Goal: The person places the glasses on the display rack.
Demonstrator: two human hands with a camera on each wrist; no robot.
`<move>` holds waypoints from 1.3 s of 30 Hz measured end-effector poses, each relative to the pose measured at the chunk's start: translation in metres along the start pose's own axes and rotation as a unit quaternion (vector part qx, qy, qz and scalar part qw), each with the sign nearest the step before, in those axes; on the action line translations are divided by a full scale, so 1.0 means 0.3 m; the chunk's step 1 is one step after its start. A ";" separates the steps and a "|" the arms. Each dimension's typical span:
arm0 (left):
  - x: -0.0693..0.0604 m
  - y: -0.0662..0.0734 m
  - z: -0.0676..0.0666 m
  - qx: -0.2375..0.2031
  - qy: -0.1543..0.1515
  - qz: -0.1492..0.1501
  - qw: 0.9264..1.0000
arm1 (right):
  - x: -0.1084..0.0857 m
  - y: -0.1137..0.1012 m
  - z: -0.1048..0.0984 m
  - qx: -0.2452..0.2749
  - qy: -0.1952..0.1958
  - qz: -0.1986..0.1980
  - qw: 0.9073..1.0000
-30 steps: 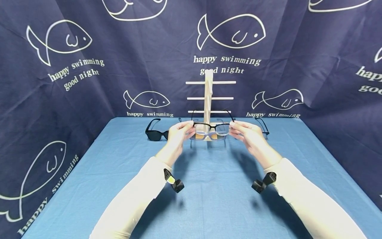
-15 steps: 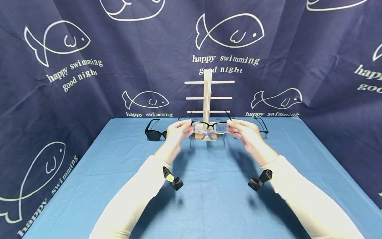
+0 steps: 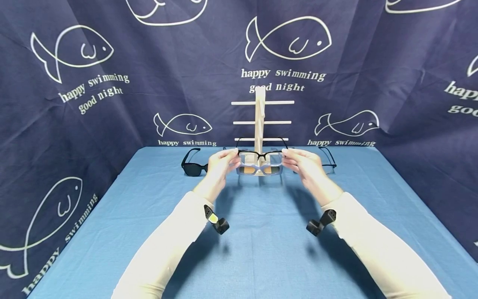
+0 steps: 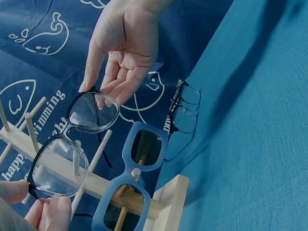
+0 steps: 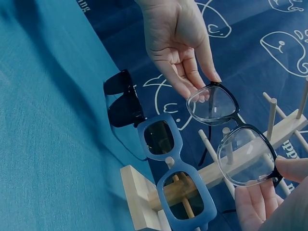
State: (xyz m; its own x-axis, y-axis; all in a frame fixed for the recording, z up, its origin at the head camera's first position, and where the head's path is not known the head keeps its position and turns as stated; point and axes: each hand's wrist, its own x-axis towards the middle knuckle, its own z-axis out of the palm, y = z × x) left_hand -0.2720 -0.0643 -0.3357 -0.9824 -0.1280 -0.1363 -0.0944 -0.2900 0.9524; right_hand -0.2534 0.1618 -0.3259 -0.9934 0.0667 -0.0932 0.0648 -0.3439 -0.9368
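Observation:
A pair of eyeglasses (image 3: 260,155) with a black upper rim and clear lenses is held in front of a wooden display rack (image 3: 259,112). My left hand (image 3: 218,167) pinches its left end between thumb and fingers. The right hand (image 3: 307,165) pinches the opposite end. The temples are unfolded and point back toward the rack. Just below hang blue-framed sunglasses (image 5: 179,159) with dark lenses, a peg under their bridge. In the left wrist view, pegs (image 4: 76,156) show behind the clear lenses. Whether the eyeglasses touch a peg, I cannot tell.
Black sunglasses (image 3: 194,169) lie on the blue cloth (image 3: 261,249) left of the rack. Another dark-framed pair of glasses (image 4: 185,110) lies to its right, partly hidden by my hand in the head view. A navy fish-print curtain (image 3: 209,62) stands behind the rack.
The eyeglasses have moved slightly up and left, nearer the rack's middle. Both hands still grip their ends, and the right forearm has shifted left. The blue sunglasses and rack have stayed put.

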 end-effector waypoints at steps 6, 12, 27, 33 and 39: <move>0.010 -0.003 0.000 0.000 0.005 -0.004 1.000 | 0.013 0.007 0.000 0.003 0.009 0.004 1.000; 0.018 -0.006 0.001 0.000 0.007 0.000 1.000 | 0.022 0.012 0.002 -0.001 0.013 0.004 1.000; 0.038 -0.011 0.000 0.003 0.007 0.004 1.000 | 0.040 0.018 0.006 -0.008 0.017 0.005 1.000; 0.043 -0.013 0.001 0.006 0.012 0.005 1.000 | 0.054 0.027 0.010 -0.022 0.025 0.010 0.999; 0.045 -0.011 0.006 -0.001 0.013 0.009 1.000 | 0.060 0.029 0.009 -0.020 0.029 0.004 0.999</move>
State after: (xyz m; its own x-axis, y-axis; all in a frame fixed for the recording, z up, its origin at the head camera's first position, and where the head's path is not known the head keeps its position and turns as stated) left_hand -0.2852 -0.0634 -0.3401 -0.9794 -0.1579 -0.1260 -0.0762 -0.2886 0.9544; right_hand -0.2710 0.1575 -0.3349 -0.9859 0.1181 -0.1188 0.0775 -0.3068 -0.9486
